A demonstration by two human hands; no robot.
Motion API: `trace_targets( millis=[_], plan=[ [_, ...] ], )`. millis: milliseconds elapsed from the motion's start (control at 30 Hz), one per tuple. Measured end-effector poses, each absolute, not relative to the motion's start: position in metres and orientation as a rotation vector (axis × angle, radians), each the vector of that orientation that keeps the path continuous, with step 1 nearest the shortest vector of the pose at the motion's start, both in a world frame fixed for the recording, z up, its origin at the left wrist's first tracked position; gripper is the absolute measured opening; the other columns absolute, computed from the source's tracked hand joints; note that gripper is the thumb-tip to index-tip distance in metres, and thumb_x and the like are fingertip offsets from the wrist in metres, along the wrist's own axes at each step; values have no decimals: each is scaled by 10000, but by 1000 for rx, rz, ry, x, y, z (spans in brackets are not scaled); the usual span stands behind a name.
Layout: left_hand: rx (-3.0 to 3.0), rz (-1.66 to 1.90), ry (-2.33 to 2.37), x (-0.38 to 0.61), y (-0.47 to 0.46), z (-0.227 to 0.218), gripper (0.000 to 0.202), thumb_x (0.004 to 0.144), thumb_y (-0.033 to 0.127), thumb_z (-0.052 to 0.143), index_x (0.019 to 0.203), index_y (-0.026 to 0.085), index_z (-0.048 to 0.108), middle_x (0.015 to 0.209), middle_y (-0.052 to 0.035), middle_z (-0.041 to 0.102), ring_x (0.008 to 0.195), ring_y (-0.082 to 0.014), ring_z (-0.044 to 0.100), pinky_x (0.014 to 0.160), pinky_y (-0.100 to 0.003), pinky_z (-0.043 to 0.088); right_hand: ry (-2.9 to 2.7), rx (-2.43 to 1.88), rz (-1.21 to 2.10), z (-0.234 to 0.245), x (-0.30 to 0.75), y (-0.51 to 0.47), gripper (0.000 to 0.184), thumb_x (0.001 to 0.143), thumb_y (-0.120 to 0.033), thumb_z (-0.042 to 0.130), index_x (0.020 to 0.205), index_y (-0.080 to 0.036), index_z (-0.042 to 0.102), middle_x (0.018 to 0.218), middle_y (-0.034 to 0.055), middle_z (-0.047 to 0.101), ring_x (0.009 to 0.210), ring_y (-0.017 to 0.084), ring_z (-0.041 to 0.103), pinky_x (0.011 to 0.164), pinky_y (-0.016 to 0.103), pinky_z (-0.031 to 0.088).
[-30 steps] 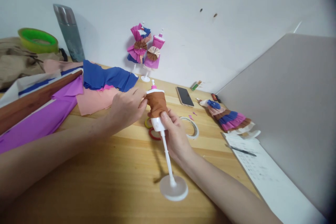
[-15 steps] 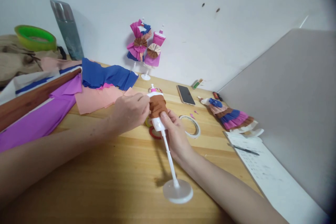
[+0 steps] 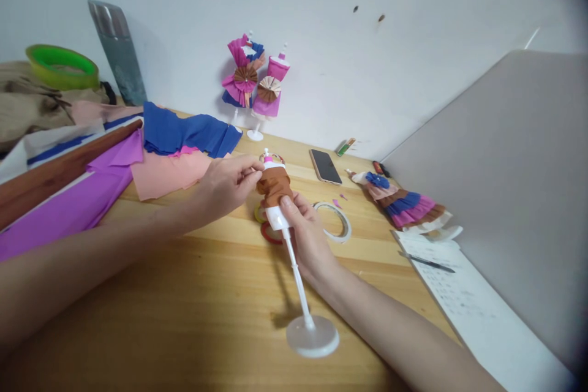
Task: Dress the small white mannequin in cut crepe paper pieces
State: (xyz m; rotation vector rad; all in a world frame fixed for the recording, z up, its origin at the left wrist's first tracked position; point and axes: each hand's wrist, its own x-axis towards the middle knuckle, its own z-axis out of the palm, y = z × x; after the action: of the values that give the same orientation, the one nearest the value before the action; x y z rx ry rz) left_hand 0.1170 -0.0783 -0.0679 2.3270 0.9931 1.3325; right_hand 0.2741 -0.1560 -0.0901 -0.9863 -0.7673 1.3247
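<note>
First, at the left edge, tan fabric (image 3: 18, 116) is cut off and partly covered by a tape roll (image 3: 76, 81). Sheets of crepe paper (image 3: 177, 133) overlap too much to count. At centre, the left hand (image 3: 225, 188) has thumb and index finger nearly together at the upper left edge of a brown wrap (image 3: 275, 185); whether they pinch it, I cannot tell. That wrap is on a white dress form (image 3: 276, 218) at mid-frame, its waist enclosed by the right hand (image 3: 309, 233), thumb in front, other fingers mostly hidden. Two rings, yellow (image 3: 260, 214) and red (image 3: 269, 235), are half covered behind. At right, writing on the paper (image 3: 441, 269) is illegible.

Counted left to right: one flask (image 3: 122, 61), two dressed forms (image 3: 245, 76) upper centre, one smartphone (image 3: 326, 166), one white ring (image 3: 346, 229), one tiered doll dress (image 3: 408, 203), one pen (image 3: 432, 264).
</note>
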Motion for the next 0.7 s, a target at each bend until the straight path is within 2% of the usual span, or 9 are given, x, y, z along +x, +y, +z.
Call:
trace_targets(
  millis=[200, 433, 533, 700],
  plan=[
    [2062, 1248, 941, 121, -83, -70, 172, 795, 173, 532, 853, 153, 693, 666, -3, 671, 490, -91, 549, 516, -208, 466, -746, -1004, 1332, -93, 274, -154, 384, 650, -429, 835, 811, -207, 567, 666, -7, 637, 522, 111, 519, 453, 216, 355],
    [1644, 1013, 929, 120, -81, -65, 96, 805, 213, 582, 735, 149, 593, 578, 25, 619, 395, -74, 538, 421, -187, 465, -752, -1033, 1331, -97, 275, -154, 388, 656, -435, 831, 835, -199, 581, 628, -25, 616, 495, 100, 494, 454, 213, 362],
    [1559, 961, 945, 120, -78, -67, 56, 770, 174, 613, 735, 155, 573, 552, 32, 619, 385, -79, 545, 403, -184, 466, -750, -1038, 1336, -98, 274, -155, 403, 646, -441, 836, 832, -194, 577, 613, -35, 602, 477, 88, 466, 446, 208, 361],
    [1558, 962, 954, 124, -78, -71, 103, 717, 127, 625, 693, 168, 533, 521, 44, 604, 374, -69, 530, 391, -168, 453, -767, -1061, 1324, -100, 273, -155, 394, 658, -446, 828, 833, -190, 585, 616, -43, 586, 480, 79, 456, 452, 203, 355]
  ],
)
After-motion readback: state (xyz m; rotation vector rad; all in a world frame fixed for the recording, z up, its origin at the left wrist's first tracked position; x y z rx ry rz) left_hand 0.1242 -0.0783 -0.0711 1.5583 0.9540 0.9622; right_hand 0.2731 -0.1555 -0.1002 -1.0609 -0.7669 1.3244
